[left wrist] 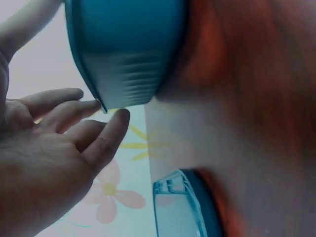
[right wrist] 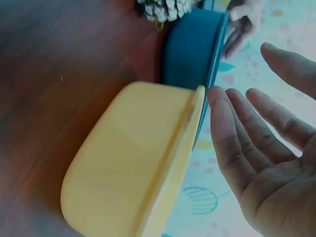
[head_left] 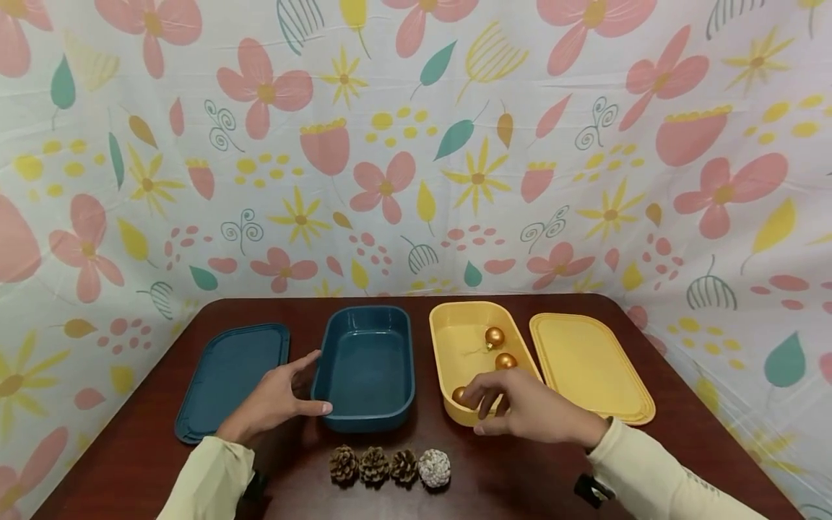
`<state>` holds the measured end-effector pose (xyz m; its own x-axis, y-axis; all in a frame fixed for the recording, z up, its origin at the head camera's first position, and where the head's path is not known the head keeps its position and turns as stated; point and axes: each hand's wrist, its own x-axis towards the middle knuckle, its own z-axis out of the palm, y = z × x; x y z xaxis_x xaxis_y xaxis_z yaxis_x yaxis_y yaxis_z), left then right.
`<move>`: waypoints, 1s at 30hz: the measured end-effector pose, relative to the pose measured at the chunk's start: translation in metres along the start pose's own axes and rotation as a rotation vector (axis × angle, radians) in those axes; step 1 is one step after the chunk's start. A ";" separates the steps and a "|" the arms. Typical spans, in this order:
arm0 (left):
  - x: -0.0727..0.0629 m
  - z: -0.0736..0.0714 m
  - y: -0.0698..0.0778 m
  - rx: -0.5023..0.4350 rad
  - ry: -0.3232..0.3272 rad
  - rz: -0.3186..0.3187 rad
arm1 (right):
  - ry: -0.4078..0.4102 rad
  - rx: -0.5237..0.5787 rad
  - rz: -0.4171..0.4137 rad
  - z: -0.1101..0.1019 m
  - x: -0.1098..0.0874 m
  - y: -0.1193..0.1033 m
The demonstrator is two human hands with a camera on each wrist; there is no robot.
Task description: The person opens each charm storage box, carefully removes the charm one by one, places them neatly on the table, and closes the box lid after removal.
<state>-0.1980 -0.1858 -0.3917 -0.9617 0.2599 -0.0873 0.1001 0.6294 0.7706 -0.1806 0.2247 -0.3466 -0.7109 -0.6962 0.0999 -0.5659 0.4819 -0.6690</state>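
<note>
At the left side of a dark blue box (head_left: 364, 419), my left hand (head_left: 276, 397) spreads its thumb and fingers along the rim; the thumb lies by the near left corner. The box holds nothing visible. My right hand (head_left: 526, 408) hovers at the near end of a yellow box (head_left: 448, 361), its fingers loosely extended over the rim. Inside that box are three copper-coloured ball ornaments, one far back (head_left: 495, 337), one in the middle (head_left: 505, 361), and one partly hidden behind the right fingers (head_left: 460, 395). Whether the fingertips touch this ball I cannot tell; the right wrist view shows nothing gripped.
Three brown pine cones (head_left: 373, 465) and a whitish pine cone (head_left: 434, 468) stand in a row before the boxes. A blue lid (head_left: 237, 375) lies left, a yellow lid (head_left: 591, 365) right. Behind the dark wooden table (head_left: 507, 484) hangs a floral cloth (head_left: 390, 238).
</note>
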 end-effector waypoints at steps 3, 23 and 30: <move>0.000 -0.001 0.006 0.018 0.021 0.011 | 0.026 -0.013 0.010 -0.005 0.000 0.002; 0.026 0.069 0.102 -0.148 0.078 0.183 | 0.095 -0.142 0.099 -0.025 0.011 0.024; 0.072 0.080 0.112 -0.053 -0.070 0.198 | 0.049 -0.147 0.117 -0.024 0.027 0.029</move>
<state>-0.2355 -0.0377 -0.3624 -0.9042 0.4262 0.0269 0.2702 0.5223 0.8089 -0.2268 0.2325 -0.3459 -0.7930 -0.6056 0.0654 -0.5301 0.6332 -0.5640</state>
